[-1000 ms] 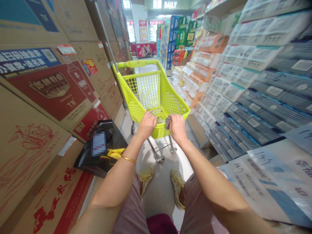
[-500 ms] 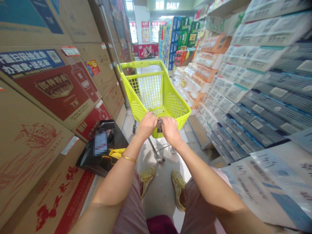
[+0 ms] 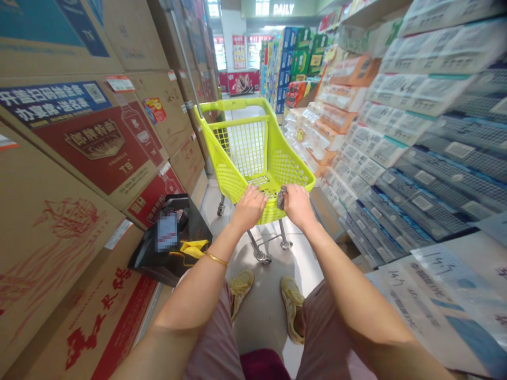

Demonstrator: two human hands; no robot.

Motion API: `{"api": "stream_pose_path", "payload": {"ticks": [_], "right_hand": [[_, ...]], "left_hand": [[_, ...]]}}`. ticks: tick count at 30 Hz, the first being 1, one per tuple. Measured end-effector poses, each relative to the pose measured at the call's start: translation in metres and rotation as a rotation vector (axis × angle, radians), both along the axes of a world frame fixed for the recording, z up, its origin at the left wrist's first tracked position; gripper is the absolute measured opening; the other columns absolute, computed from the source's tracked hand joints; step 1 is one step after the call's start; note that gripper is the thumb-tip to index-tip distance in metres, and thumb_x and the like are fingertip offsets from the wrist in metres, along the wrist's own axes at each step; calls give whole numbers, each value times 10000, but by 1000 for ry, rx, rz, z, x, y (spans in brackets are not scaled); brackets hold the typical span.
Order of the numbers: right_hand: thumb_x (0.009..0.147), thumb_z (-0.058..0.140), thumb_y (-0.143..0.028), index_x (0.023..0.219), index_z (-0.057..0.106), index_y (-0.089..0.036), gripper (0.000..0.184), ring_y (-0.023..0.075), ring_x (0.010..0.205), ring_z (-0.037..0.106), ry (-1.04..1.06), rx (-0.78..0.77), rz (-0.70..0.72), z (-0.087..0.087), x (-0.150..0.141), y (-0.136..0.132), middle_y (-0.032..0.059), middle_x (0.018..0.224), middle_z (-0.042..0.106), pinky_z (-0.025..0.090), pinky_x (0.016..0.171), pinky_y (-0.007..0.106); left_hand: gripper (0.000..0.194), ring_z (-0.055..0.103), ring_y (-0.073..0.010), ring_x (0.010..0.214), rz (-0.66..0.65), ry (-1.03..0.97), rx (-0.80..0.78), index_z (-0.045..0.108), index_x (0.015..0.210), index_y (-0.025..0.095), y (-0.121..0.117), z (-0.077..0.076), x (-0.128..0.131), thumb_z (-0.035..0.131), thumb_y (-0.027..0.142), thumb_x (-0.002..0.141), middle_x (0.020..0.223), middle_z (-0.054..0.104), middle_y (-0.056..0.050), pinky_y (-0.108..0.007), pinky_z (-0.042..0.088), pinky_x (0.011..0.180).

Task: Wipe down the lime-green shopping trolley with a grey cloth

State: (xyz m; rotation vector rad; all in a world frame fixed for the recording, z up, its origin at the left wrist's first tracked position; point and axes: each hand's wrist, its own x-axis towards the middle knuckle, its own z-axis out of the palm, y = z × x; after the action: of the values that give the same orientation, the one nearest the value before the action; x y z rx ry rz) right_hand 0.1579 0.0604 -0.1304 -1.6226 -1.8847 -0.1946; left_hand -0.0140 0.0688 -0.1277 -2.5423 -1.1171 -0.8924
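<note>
A lime-green plastic shopping cart [image 3: 273, 132] with a lattice basket stands right in front of me. My left hand [image 3: 250, 205] rests on the near rim of the basket, its fingers curled over the edge. To its right, my right hand [image 3: 298, 203] pinches a small crumpled grey rag [image 3: 281, 197] against the same rim. Part of the rag is hidden under the fingers. No goods show inside the basket.
Stacked cardboard cartons [image 3: 95, 137] form a wall on the left. A black bag [image 3: 186, 221] with a yellow piece sits against them. Tissue packs [image 3: 415, 100] are piled along the right. Below are my yellow shoes [image 3: 292, 295] on the tiled floor.
My right hand has slid rightward along the rim with the rag, opening a gap between my hands. My left hand stays on the rim. The whole view has shifted slightly.
</note>
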Motion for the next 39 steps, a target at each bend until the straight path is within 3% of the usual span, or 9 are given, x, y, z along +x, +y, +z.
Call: {"api": "stream_pose_path", "payload": {"ticks": [11, 18, 23, 27, 34, 39], "right_hand": [[871, 371, -211, 990, 588, -148, 256, 236, 834, 458, -65, 80, -43, 1, -19, -9, 112, 888, 592, 324, 748, 347], [865, 361, -211, 1013, 592, -148, 282, 237, 852, 447, 39, 115, -58, -1, -31, -10, 113, 895, 592, 317, 777, 360], [874, 329, -193, 1049, 584, -159, 311, 229, 909, 455, 124, 115, 54, -4, -56, -12, 108, 993, 599, 325, 837, 358], [896, 313, -214, 1090, 570, -159, 327, 227, 939, 450, 100, 119, 59, -10, -66, -12, 110, 1042, 592, 319, 872, 357], [911, 317, -251, 1175, 535, -154, 356, 232, 1012, 430, -37, 133, 150, -17, -40, -13, 124, 1131, 560, 312, 922, 374], [902, 332, -228, 1126, 555, -147, 327, 228, 997, 432, -41, 165, 36, -17, -6, -16, 125, 1082, 566, 329, 911, 373]], "left_hand": [[285, 519, -189, 1133, -6, 40, -7, 532, 830, 161, 12, 0, -20, 293, 266, 942, 936, 615, -78, -440, 340, 1089], [273, 548, -200, 1045, 15, 32, 11, 544, 811, 158, 7, 1, -13, 310, 238, 926, 890, 607, -86, -482, 374, 1048], [225, 548, -208, 1001, 31, 54, -20, 563, 854, 147, 7, -2, -12, 352, 207, 903, 858, 607, -84, -449, 385, 1031], [194, 549, -214, 991, 73, 115, -9, 577, 878, 121, 9, 0, -18, 395, 186, 877, 863, 614, -87, -404, 381, 1034], [253, 550, -203, 987, 59, 148, 34, 569, 848, 149, 11, -1, -19, 344, 240, 918, 866, 614, -77, -384, 390, 1007], [335, 552, -183, 925, 26, 107, 64, 555, 828, 160, 12, -2, -11, 270, 289, 949, 806, 604, -63, -371, 394, 985]]}}
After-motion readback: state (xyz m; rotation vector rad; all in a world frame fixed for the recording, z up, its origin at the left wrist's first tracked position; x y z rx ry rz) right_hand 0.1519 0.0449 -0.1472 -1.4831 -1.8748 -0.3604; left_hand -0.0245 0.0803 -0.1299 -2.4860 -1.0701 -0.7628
